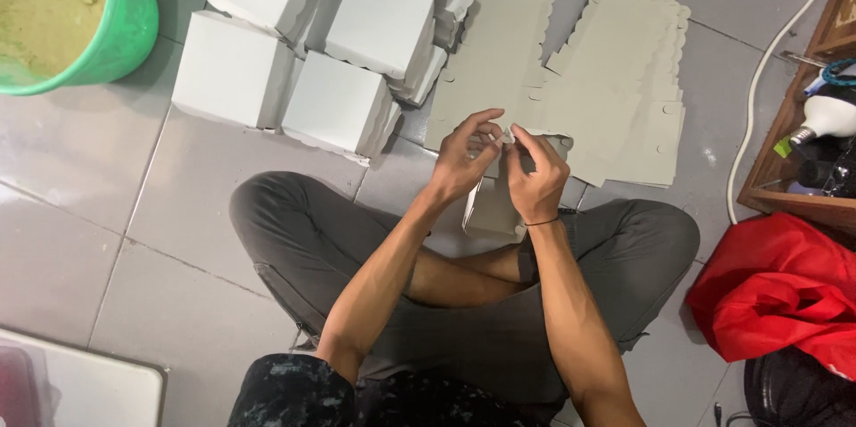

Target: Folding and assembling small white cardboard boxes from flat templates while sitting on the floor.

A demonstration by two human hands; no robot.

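Left hand (465, 155) and right hand (538, 179) are close together above the crossed legs, fingertips nearly meeting, both pinched on the upper edge of a partly folded grey cardboard box blank (493, 207). The blank hangs between the hands, over the lap. Just beyond on the tiled floor (89, 160) lie flat grey scallop-edged cardboard blanks (615, 79), overlapping. To their left, a cluster of assembled white cardboard boxes (339, 35). Far left: green plastic bucket (125, 35) holding yellowish powder. Right: crumpled red cloth (776, 293), white cable (758, 88).
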